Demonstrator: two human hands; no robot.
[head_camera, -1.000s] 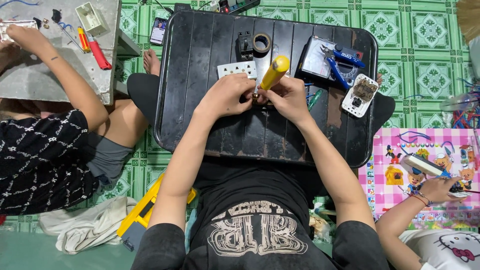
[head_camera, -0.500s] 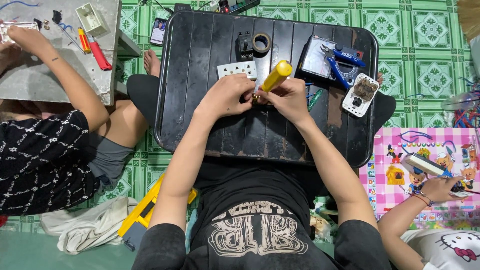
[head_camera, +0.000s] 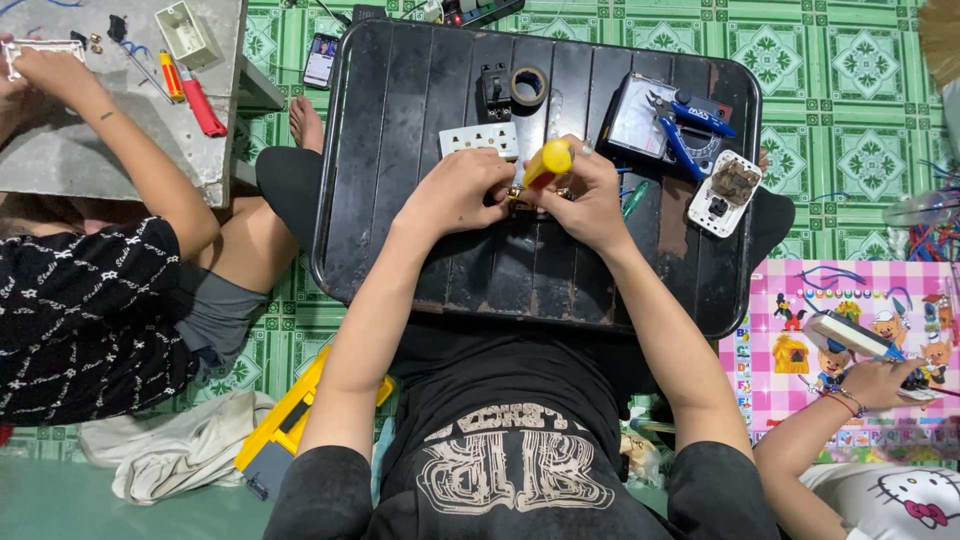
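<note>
Screwdriver (head_camera: 547, 162) tipped lower, stubby yellow handle, both hands clasping

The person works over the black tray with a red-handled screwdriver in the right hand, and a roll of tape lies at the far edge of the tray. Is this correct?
Not quite. The head view shows the screwdriver in the right hand has a yellow handle, not red. The rest holds: the work is over the black tray, and the roll of tape lies at its far edge.

The tabletop (head_camera: 420, 230) is black with lengthwise grooves. The screwdriver handle (head_camera: 548, 163) is yellow. The socket plate (head_camera: 478, 139) is white. The tape roll (head_camera: 529, 86) is black. The cutters (head_camera: 685, 125) have blue grips. The floor mat (head_camera: 850, 120) shows a green-and-white square tile pattern. The neighbouring play table (head_camera: 800, 330) is pink checkered with cartoon animals.
</note>
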